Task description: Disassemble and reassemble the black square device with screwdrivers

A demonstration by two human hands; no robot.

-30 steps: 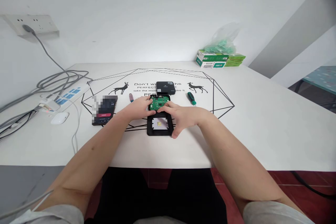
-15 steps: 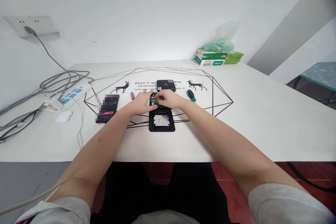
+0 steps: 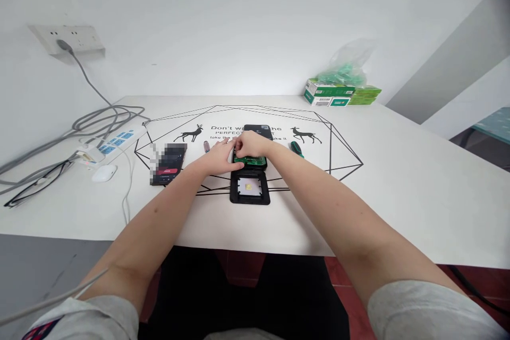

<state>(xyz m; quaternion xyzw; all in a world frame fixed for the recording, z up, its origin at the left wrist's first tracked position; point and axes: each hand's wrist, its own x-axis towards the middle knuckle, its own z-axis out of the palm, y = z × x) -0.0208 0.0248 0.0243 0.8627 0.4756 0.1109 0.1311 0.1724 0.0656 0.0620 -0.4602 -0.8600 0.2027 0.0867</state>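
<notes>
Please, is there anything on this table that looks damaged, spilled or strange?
One thing: the phone looks partly pixelated, its left edge lost in square blocks; probably image masking, not damage. The green circuit board is partly hidden; its visible part shows no clear damage. I see no spill.

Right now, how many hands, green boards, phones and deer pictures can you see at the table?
Hands: 2, left hand and right hand
Green boards: 1
Phones: 1
Deer pictures: 2, one left, one right
Total: 6
</notes>
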